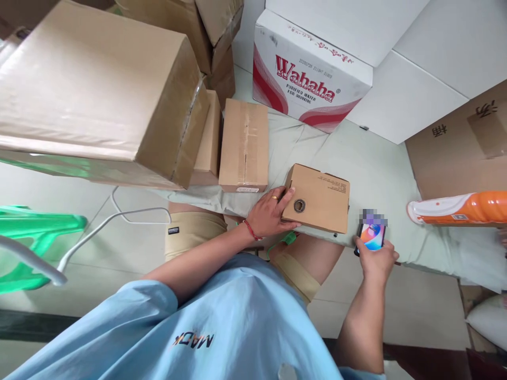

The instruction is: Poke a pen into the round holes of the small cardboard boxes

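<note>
A small brown cardboard box (320, 198) lies on the pale cloth-covered surface in front of me, with printed text and a round dark-rimmed hole on its top. Around its left end my left hand (271, 214) is closed, one finger over the top and another digit along the near edge. My right hand (375, 259) grips a smartphone (372, 236) at the near edge of the surface, right of the box. The phone's screen is lit with bright colours, and its upper part is blurred out.
A taped carton (243, 142) stands left of the small box, beside larger cartons (91, 79). Behind is a white and red water carton (309, 74). An orange and white bottle (459, 207) lies at right. A green plastic stool (39, 232) and a grey metal frame (114, 214) are at left.
</note>
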`<state>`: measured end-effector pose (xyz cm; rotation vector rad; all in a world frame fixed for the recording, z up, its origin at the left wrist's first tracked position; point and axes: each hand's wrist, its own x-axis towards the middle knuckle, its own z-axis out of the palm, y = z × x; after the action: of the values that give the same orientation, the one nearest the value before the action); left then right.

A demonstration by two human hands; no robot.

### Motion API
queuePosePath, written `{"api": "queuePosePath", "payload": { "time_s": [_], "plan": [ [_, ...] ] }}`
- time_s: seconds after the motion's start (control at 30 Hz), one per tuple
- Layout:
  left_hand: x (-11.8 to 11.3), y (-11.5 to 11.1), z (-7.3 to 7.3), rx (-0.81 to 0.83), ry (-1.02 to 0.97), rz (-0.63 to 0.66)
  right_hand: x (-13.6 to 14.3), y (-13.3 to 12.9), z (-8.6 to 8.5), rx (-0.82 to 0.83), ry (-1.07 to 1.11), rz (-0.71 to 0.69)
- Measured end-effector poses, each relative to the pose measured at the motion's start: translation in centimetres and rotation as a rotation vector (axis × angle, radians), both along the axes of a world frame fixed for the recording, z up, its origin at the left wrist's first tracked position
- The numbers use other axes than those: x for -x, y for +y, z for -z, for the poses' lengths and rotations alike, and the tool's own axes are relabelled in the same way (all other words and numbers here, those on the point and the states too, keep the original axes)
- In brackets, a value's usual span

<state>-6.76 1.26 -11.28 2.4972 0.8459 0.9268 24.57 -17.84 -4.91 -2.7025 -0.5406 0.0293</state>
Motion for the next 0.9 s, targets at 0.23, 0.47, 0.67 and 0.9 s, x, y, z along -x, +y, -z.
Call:
{"api": "queuePosePath", "payload": {
  "time_s": [0.23,0.47,0.67,0.9],
  "plan": [
    [0.1,0.0,0.1,0.009,-0.012,-0.002,0.5,1.1,0.5,-0.108,-0.182,-0.122],
    [0.7,0.5,-0.5,0.14,-0.031,0.046,6.0,3.4,-0.9,-0.466,0.287,-0.424],
    [1.5,0.6,-0.7,0.219,-0.179,0.11,8.5,4.9,-1.2,-0.707,0.514,-0.299],
    [2.1,0.8,0.1,0.272,-0.258,0.145,10.6,5.2,-2.5,-0.883,0.968,-0.125]
  ]
}}
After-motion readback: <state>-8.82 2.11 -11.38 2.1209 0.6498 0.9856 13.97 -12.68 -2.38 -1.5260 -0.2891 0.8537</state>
